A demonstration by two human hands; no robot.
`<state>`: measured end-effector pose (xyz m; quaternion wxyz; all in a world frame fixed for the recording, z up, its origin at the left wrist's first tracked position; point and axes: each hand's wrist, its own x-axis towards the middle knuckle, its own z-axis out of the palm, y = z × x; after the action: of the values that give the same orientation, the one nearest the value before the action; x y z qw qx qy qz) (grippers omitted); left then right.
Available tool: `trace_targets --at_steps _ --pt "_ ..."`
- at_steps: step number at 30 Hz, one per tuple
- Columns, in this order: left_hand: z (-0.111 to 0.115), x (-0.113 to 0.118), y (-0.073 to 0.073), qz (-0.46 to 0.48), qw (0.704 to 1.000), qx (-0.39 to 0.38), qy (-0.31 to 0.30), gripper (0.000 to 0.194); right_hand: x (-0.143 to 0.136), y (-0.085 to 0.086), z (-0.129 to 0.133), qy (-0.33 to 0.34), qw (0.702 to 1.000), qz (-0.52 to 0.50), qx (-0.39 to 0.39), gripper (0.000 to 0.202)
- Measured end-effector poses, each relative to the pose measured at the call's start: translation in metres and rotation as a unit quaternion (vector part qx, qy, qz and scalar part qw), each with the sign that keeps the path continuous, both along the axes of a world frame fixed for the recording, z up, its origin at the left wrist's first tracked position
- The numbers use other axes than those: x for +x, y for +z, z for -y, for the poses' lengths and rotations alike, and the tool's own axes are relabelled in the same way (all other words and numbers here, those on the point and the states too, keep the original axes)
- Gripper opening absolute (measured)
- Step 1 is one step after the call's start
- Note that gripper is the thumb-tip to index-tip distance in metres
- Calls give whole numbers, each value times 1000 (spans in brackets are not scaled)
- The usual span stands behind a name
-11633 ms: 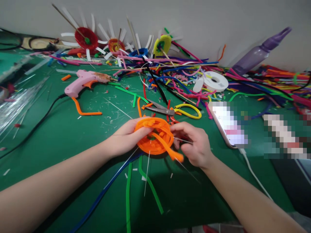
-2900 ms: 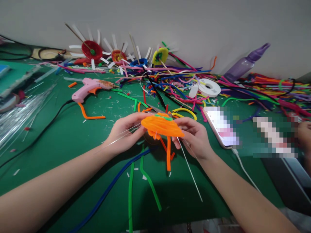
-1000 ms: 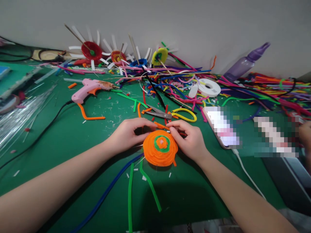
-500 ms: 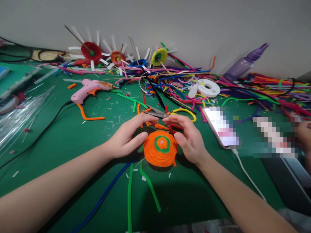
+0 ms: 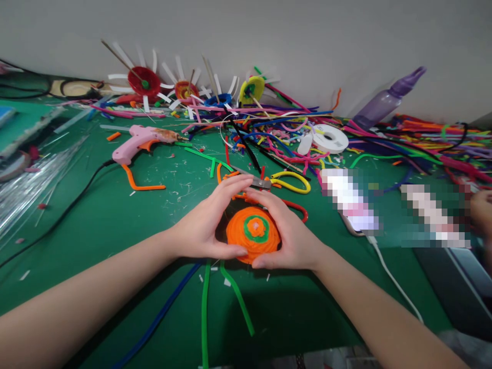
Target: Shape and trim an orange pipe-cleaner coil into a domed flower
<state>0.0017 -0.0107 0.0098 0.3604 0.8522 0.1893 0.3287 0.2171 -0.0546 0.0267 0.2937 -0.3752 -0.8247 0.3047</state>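
Observation:
An orange domed disc (image 5: 238, 230), coiled from what look like pipe cleaners with a green ring near its centre, rests on the green table (image 5: 161, 287). From the left my left hand (image 5: 215, 225) curves round it, its thumb against the front edge. My right hand (image 5: 288, 236) wraps the right side, thumb also at the front. The fingers of both hands meet behind the disc. Just beyond the fingertips lie scissors (image 5: 290, 180) with one yellow and one red handle loop, partly hidden. Green pipe cleaners (image 5: 205, 312) and a blue one (image 5: 165, 312) lie in front.
A pink glue gun (image 5: 132, 143) with a black cord lies at left. Wheel-like pieces with white strips (image 5: 144, 82) stand along the wall amid loose pipe cleaners. A white spool (image 5: 330, 139), a purple bottle (image 5: 378, 107), a charging phone (image 5: 357, 228) and another person's hand (image 5: 482, 212) are on the right.
Both hands have closed in around the orange disc. Their thumbs have come down to its front edge, and the fingers have drawn together behind it.

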Motion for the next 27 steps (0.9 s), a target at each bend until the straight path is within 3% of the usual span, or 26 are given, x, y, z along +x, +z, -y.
trace_targets --at_steps 11,27 --pt "0 1 -1 -17 999 5 -27 90 1 1 -1 19 998 37 50 90" --pt "1 2 2 -51 998 2 -35 71 1 1 0 30 999 28 14 71"
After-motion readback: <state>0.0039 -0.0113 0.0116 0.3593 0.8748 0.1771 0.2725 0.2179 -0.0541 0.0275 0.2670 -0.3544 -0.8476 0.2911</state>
